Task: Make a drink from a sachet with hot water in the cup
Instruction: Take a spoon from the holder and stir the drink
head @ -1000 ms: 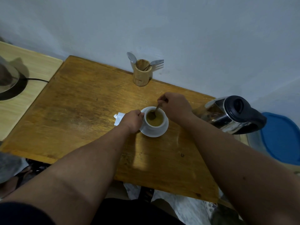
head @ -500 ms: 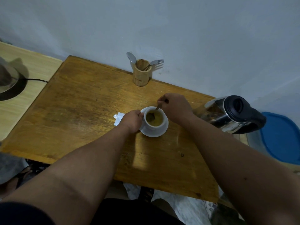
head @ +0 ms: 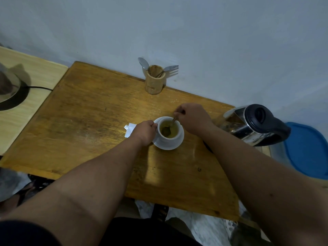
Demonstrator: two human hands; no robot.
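Observation:
A white cup (head: 178, 135) holding yellowish-brown drink stands on a white saucer (head: 168, 146) on the wooden table (head: 88, 121). My left hand (head: 144, 132) grips the cup at its left side. My right hand (head: 193, 118) pinches the handle of a small spoon (head: 171, 123) whose bowl is sunk in the drink. An opened white sachet (head: 129, 129) lies flat on the table just left of my left hand, partly hidden by it.
A wooden holder (head: 154, 80) with a spoon and fork stands at the table's back edge by the wall. A steel kettle (head: 253, 126) with black lid sits at the right edge, a blue-lidded tub (head: 308, 150) beyond it. A second appliance (head: 8, 89) sits far left.
The spoon's bowl has shifted within the cup, from the left side toward the middle, with my right hand moving slightly. My left hand has stayed on the cup.

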